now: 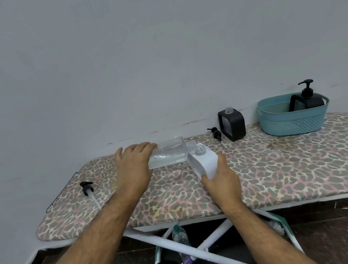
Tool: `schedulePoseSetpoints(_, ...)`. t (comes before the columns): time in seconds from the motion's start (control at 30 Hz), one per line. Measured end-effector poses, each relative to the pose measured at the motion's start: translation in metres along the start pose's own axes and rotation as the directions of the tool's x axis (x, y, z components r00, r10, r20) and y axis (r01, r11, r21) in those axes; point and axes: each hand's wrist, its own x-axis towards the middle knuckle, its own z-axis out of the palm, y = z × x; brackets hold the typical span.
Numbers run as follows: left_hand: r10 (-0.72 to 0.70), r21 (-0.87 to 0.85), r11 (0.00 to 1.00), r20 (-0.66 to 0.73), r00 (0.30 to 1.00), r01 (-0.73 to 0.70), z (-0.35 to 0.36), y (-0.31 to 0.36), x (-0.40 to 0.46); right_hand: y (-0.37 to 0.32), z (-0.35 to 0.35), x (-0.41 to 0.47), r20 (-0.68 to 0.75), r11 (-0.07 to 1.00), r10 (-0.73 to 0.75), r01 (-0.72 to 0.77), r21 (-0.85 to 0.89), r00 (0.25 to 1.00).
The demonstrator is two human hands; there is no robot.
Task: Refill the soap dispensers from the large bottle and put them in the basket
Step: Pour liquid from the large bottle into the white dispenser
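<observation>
One black dispenser [307, 98] already stands in the teal basket [293, 122]. Your left hand [133, 162] grips the large bottle [169, 154], tipped on its side, its mouth meeting the neck of the white dispenser [204, 161] that your right hand [219, 176] clasps. That refill looks under way. The open black dispenser [232, 124] waits beside the basket (both pumps [87, 187] still off).

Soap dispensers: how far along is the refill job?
Done: one black dispenser, pump on, sits in the basket. In hand: left hand tips the large bottle toward the white dispenser held by right hand. Left: open black dispenser; two pumps lie loose.
</observation>
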Motion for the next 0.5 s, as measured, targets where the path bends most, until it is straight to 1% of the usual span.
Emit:
schedulePoseSetpoints(0.23, -0.003, 0.005, 1.0, 0.022, 1.0, 0.003, -0.0019, 0.0011, 0.0009, 0.0002, 0.0001, 0.0006, 0.003, 1.0, 0.001, -0.001, -0.003, 1.0)
schedulePoseSetpoints(0.5, -0.002, 0.016, 1.0, 0.014, 1.0, 0.002, -0.0018, 0.0014, 0.0007, 0.0005, 0.0004, 0.0003, 0.003, 1.0, -0.005, 0.005, -0.001, 1.0)
